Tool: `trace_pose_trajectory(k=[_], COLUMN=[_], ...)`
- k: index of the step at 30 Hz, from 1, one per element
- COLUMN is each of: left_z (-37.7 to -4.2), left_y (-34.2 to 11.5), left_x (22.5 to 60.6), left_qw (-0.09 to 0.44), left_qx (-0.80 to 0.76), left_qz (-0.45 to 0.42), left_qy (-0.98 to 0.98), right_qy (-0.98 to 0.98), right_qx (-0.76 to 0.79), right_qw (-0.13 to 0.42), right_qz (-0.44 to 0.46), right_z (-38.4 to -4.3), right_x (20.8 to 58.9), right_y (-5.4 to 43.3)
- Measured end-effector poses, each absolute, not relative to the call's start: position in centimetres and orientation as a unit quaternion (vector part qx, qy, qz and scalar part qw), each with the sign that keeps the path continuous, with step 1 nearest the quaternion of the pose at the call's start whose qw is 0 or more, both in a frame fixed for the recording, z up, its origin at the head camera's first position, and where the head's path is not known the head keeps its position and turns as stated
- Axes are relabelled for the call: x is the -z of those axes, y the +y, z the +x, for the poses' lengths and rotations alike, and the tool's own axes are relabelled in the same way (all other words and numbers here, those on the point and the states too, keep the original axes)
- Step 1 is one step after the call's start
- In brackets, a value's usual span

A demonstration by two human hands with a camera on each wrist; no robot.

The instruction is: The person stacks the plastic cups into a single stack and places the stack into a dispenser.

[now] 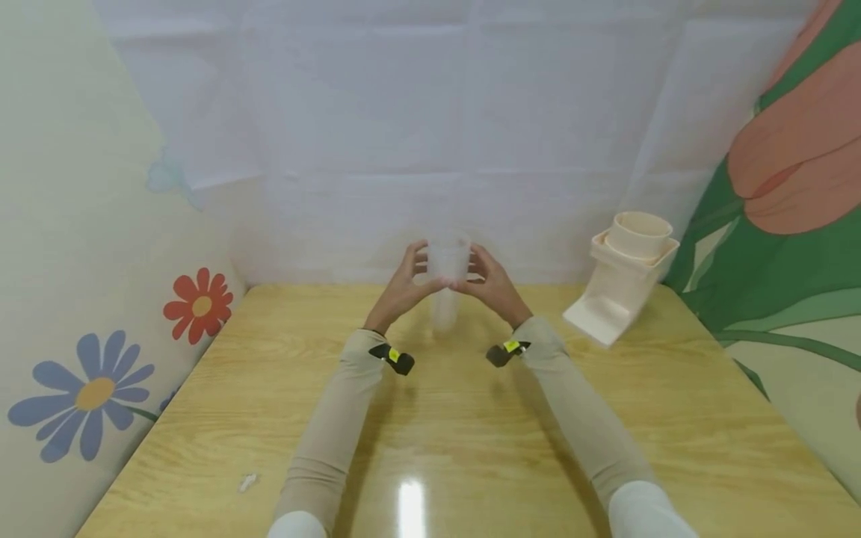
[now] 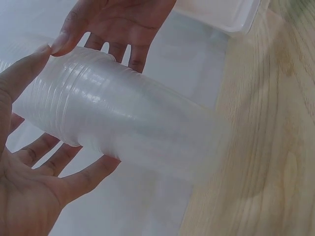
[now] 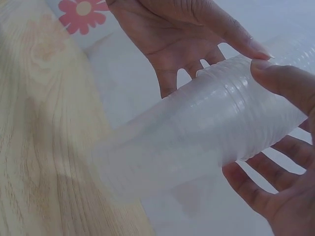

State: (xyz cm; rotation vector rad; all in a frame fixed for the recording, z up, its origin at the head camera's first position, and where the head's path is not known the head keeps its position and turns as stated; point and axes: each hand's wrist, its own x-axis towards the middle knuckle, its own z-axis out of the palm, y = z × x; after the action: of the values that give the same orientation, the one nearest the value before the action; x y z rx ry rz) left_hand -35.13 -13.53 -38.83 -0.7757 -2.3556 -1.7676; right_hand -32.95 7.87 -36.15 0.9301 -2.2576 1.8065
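Between my two hands is a stack of clear plastic cups (image 1: 445,258), nested one in another, its ribbed rims near the top and a smooth body below. My left hand (image 1: 403,284) grips the stack from the left side, and my right hand (image 1: 494,282) grips it from the right. The thumbs meet on the near face of the stack (image 2: 128,113); the other fingers curl round the far sides. In the right wrist view the lower end of the stack (image 3: 147,152) points down over the wooden table; whether it touches the wood I cannot tell.
A cream-coloured stand with a round ring on top (image 1: 625,276) is at the table's back right. A small whitish scrap (image 1: 247,482) lies on the wooden table (image 1: 471,448) at the front left. White sheeting (image 1: 377,112) hangs behind; flower-patterned walls flank both sides.
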Motion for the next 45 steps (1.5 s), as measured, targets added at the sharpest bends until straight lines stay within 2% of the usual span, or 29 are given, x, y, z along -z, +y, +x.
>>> trace_pose_trajectory(k=[10, 19, 45], left_z=[-35.5, -35.6, -35.6], left_y=[-12.6, -11.6, -7.1], left_x=[39.1, 38.7, 36.6], left_qw=[0.051, 0.057, 0.050], left_qx=[0.586, 0.588, 0.565], left_qz=[-0.274, -0.286, -0.311], left_qy=[-0.761, -0.755, -0.763], right_qy=[-0.752, -0.766, -0.765], right_qx=[-0.586, -0.568, -0.573], right_qw=[0.064, 0.069, 0.112], right_qz=[0.294, 0.292, 0.270], right_z=[-35.1, -32.4, -31.3], right_x=[37.9, 35.0, 33.9], right_y=[9.2, 9.8, 13.8])
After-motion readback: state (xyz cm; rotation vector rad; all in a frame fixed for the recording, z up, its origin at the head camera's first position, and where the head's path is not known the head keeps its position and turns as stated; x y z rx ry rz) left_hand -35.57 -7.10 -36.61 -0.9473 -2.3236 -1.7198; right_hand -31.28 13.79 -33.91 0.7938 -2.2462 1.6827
